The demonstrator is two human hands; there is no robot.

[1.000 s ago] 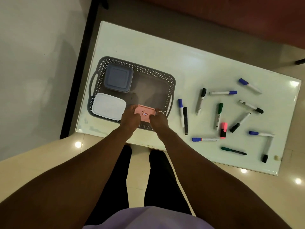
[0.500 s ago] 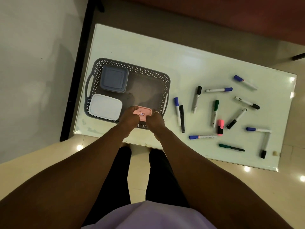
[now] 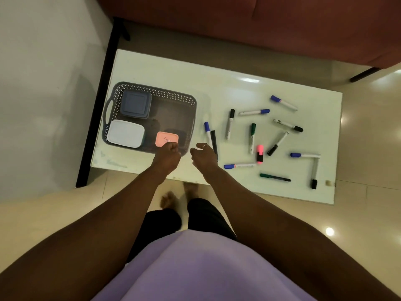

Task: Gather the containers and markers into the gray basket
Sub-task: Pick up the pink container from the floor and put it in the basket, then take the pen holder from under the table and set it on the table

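The gray basket (image 3: 193,118) stands on the left end of the white table (image 3: 173,70). Inside it lie a blue-gray lidded container (image 3: 135,104), a white lidded container (image 3: 125,133) and a small pink container (image 3: 166,138) at the near right. My left hand (image 3: 168,157) has its fingers curled on the pink container's near corner. My right hand (image 3: 204,155) hovers open just right of the basket, beside a blue-capped marker (image 3: 207,132) and a black marker (image 3: 213,140). Several more markers and a pink highlighter (image 3: 259,153) lie scattered over the right half.
A red-brown sofa (image 3: 260,18) runs behind the table. A black frame bar (image 3: 97,105) borders the table's left side, next to a pale wall. A small beige piece (image 3: 329,182) sits near the table's front right corner. My feet show under the near edge.
The pink container now rests in the basket. My right hand has let go of it and moved right, out of the basket. The camera has pulled back and up.
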